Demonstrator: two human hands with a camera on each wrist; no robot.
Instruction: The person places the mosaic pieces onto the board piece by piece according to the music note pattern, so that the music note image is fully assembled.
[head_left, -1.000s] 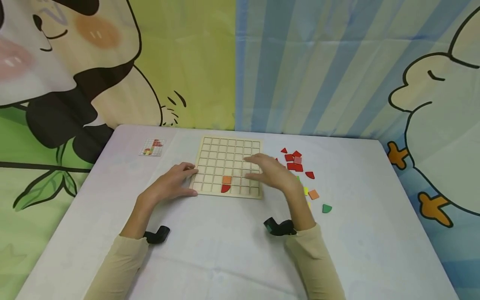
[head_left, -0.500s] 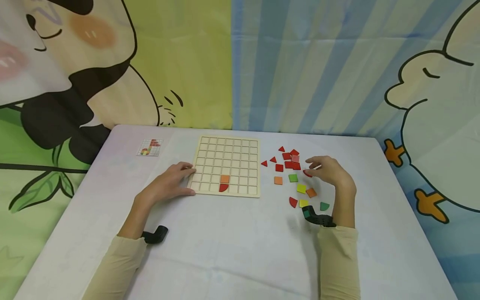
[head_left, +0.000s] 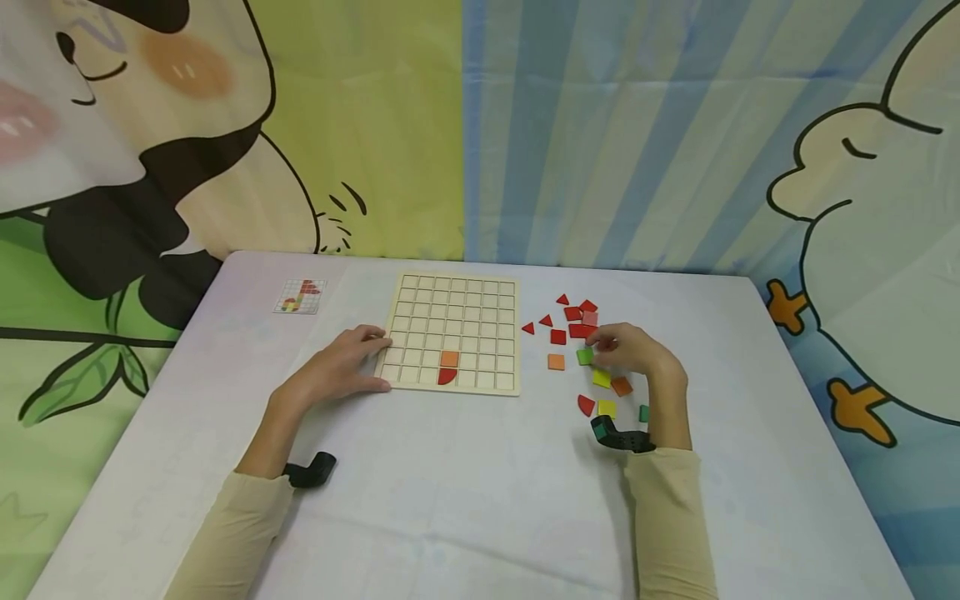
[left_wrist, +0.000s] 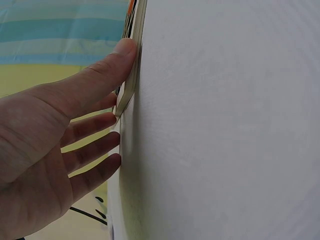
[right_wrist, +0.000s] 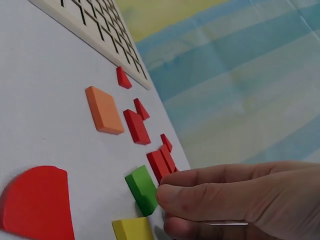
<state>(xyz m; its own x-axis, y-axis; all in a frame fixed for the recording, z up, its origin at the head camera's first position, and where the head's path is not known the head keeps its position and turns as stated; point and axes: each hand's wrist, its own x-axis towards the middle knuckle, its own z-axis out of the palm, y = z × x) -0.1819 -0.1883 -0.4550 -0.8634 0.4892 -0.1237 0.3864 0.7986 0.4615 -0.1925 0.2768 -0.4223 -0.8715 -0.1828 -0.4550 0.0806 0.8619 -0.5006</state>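
A pale wooden grid board lies on the table, with an orange square tile and a red quarter-round tile in its cells. My left hand rests on the board's left side, thumb at the near corner and fingertips by the edge. In the left wrist view its fingers look fairly straight. My right hand is low over the loose tiles, its thumb at the side of a green square tile. A firm pinch cannot be made out, and the hand covers what is under it.
Several red tiles lie between board and right hand. Nearer are orange, yellow and red quarter-round tiles, with a dark green tile partly behind the wrist. A small pattern card is at the far left.
My right hand moved from above the board to the right-hand tiles, then from near a red quarter-round tile left to the green square. My left hand stayed at the board.
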